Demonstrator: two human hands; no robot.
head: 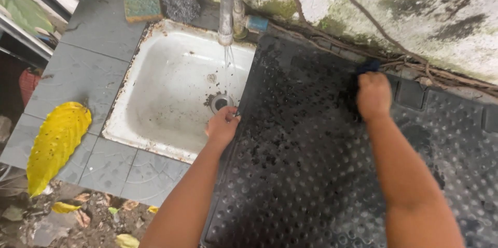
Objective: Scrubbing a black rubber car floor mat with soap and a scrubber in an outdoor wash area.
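That big black studded rubber mat [311,165] filling the right of the frame looks heavy, floppy and wet-slick, left hand [222,126] gripping its edge by the sink [155,97], right hand [373,95] clenched on a dark scrubber [367,66].

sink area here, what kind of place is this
Probably an outdoor washing spot: a white sink under a running tap, a mossy stained wall, fallen leaves on grey tiles.

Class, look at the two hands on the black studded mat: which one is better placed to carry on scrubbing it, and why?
Probably the right hand: it already presses a dark scrubber onto the black studded mat. The left hand holds the mat's edge beside the sink, steadying it.
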